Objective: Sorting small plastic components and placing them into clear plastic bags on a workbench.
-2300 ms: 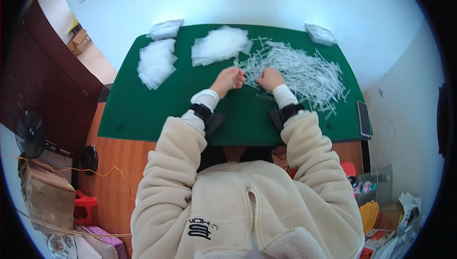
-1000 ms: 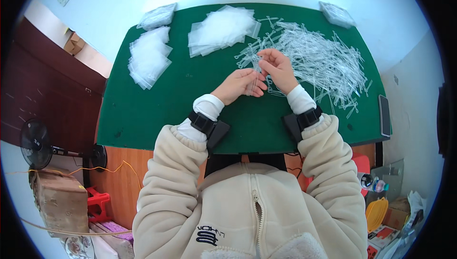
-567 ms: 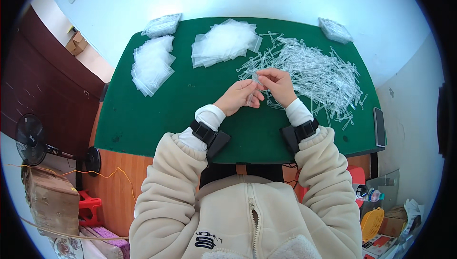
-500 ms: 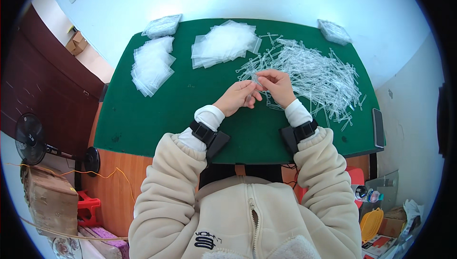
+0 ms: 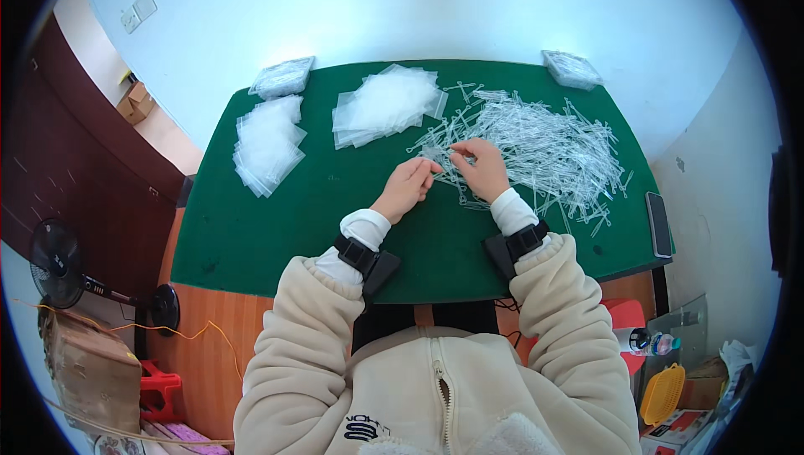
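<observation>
Both hands meet at the edge of the heap of thin clear plastic sticks (image 5: pixel 544 149) on the green tabletop (image 5: pixel 276 229). The right hand (image 5: pixel 484 170) pinches one stick with closed fingers; the left hand (image 5: pixel 404 189) curls loosely, apparently empty. Picking out single sticks seems the step in hand, calling for a fine pinch.

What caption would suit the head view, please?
Both hands, left and right, pinch clear plastic sticks on a green table.
</observation>
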Demonstrator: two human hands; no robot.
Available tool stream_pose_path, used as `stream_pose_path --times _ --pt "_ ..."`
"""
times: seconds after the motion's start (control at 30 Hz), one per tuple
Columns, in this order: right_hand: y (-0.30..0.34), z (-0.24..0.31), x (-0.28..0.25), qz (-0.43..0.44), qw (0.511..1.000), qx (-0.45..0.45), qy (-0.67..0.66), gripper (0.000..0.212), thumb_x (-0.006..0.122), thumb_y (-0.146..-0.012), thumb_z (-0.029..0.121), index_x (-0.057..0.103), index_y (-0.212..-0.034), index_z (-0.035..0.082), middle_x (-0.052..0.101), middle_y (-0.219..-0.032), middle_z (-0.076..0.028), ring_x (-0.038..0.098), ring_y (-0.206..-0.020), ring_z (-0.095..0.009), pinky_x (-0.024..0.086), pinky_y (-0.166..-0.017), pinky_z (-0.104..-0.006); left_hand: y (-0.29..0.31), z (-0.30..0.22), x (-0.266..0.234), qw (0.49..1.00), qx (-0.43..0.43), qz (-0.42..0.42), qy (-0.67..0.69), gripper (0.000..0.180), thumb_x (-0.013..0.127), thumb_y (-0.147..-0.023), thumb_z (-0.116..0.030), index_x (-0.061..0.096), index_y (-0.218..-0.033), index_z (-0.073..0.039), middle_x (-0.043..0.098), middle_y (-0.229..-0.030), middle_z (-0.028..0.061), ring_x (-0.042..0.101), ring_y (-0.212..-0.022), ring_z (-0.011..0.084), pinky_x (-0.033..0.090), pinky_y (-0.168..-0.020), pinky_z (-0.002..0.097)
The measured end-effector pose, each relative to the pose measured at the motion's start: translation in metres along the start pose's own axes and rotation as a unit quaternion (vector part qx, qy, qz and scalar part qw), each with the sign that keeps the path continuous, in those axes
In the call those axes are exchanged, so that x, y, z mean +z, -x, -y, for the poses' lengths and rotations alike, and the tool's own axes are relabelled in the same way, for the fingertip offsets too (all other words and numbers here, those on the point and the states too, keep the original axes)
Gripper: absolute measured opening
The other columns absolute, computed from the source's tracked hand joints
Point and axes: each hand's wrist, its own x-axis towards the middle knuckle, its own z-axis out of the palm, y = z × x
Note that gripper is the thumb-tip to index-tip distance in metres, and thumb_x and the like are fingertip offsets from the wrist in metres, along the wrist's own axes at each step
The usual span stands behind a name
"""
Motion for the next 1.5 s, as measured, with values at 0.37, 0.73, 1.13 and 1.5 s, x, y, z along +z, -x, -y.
stream_pose_path --times 0.37,0.73,1.13,1.5 --pt "0.003 -0.01 -0.002 0.014 0.923 -0.083 0.376 0.007 0.063 -0.068 0.017 0.063 -0.065 0.011 0.058 -0.071 -0.007 0.056 -0.076 -0.028 0.045 -0.067 -0.0406 -0.005 0.008 -0.006 0.991 0.059 -0.101 -0.069 0.021 0.041 -0.094 -0.022 0.056 -0.091 -0.006 0.045 -0.067 -0.0041 0.033 -0.053 0.0029 0.026 -0.047 0.0182" --pt "-0.002 -0.002 -0.003 -0.034 0.974 -0.059 0.216 0.007 0.06 -0.072 0.013 0.061 -0.07 0.007 0.06 -0.069 -0.009 0.058 -0.064 -0.026 0.045 -0.058 -0.036 -0.007 0.006 -0.006 0.996 0.056 -0.072 -0.016 0.022 0.041 -0.095 -0.022 0.055 -0.097 -0.005 0.046 -0.069 -0.0025 0.035 -0.056 0.0042 0.029 -0.05 0.0185" --pt "0.008 0.008 0.011 0.058 0.976 0.018 -0.21 0.006 0.057 -0.083 0.007 0.058 -0.083 0.002 0.054 -0.072 0.001 0.05 -0.062 -0.007 0.041 -0.056 -0.0215 -0.003 0.01 -0.002 0.989 0.073 -0.129 0.029 0.025 0.039 -0.096 -0.024 0.053 -0.101 -0.003 0.055 -0.085 0.0039 0.056 -0.075 0.0122 0.047 -0.07 0.0251" --pt "0.006 0.015 0.003 0.189 0.961 -0.198 0.049 0.01 0.061 -0.074 0.007 0.06 -0.083 0.005 0.056 -0.079 -0.009 0.055 -0.064 -0.024 0.046 -0.06 -0.0312 -0.001 0.002 -0.003 0.994 0.009 -0.024 -0.106 0.024 0.037 -0.096 -0.021 0.052 -0.096 -0.003 0.057 -0.08 0.0047 0.058 -0.069 0.0122 0.048 -0.063 0.0242"
